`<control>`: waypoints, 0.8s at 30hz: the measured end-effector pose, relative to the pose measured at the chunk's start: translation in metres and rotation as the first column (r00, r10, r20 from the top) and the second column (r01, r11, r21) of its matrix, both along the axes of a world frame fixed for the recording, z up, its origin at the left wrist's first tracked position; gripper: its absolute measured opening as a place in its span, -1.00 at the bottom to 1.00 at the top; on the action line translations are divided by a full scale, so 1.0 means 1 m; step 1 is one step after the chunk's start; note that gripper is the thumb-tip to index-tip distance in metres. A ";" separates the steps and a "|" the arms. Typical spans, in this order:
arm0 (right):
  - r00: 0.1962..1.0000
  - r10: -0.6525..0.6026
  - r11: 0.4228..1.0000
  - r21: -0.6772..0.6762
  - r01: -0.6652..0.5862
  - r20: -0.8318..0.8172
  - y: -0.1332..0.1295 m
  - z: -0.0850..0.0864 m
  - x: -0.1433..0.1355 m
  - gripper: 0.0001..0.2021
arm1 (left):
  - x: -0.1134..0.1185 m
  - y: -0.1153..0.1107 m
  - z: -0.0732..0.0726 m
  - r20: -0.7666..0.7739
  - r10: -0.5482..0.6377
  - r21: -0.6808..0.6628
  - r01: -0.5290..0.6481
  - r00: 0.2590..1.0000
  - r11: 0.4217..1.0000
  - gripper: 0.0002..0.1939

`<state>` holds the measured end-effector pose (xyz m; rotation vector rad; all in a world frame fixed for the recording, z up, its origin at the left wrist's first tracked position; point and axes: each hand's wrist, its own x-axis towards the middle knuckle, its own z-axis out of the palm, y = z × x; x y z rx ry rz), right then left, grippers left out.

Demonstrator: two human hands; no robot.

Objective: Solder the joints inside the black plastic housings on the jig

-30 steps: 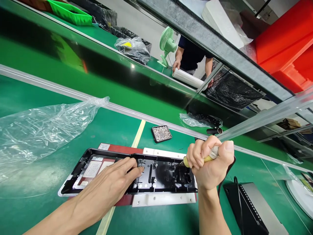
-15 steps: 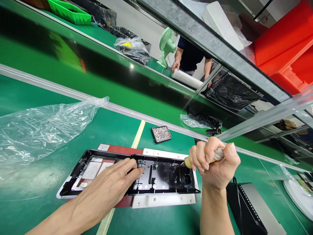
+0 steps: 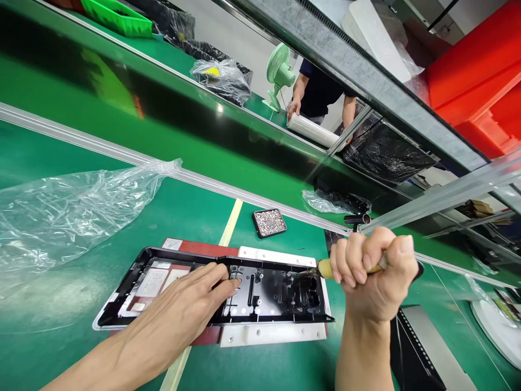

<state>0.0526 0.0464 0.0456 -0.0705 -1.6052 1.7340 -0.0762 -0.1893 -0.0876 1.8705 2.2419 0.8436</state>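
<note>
My right hand (image 3: 374, 274) is closed in a fist round the yellowish handle of a soldering iron (image 3: 325, 269), a dark cable running down behind the wrist. Its thin metal shaft points left, with the tip over the right part of a long black plastic housing (image 3: 325, 319). A dark plate (image 3: 268, 296) with small round posts and slots lies inside that housing. Palm down, my left hand (image 3: 199, 298) rests across the housing's middle, its fingers stretched out against the plate's left end. Part of the housing lies hidden beneath this hand.
White strips (image 3: 260, 335) and a reddish board (image 3: 203, 336) lie under the housing. Beyond it sits a small black tray of tiny metal pieces (image 3: 269, 222). Clear plastic (image 3: 81, 212) spreads at left; a dark device (image 3: 427, 347) lies at right. Another person (image 3: 321, 92) holds a white roll across the bench.
My right hand has moved to the right with the soldering iron, drawing its shaft slightly rightward and lower in angle. My left hand and the housing have stayed in place.
</note>
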 end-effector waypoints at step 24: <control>0.995 0.093 0.991 -0.104 -0.089 0.028 -0.061 0.003 -0.007 -0.52 | 0.000 0.008 0.012 -0.002 0.015 -0.038 -0.015 1.000 0.999 -0.72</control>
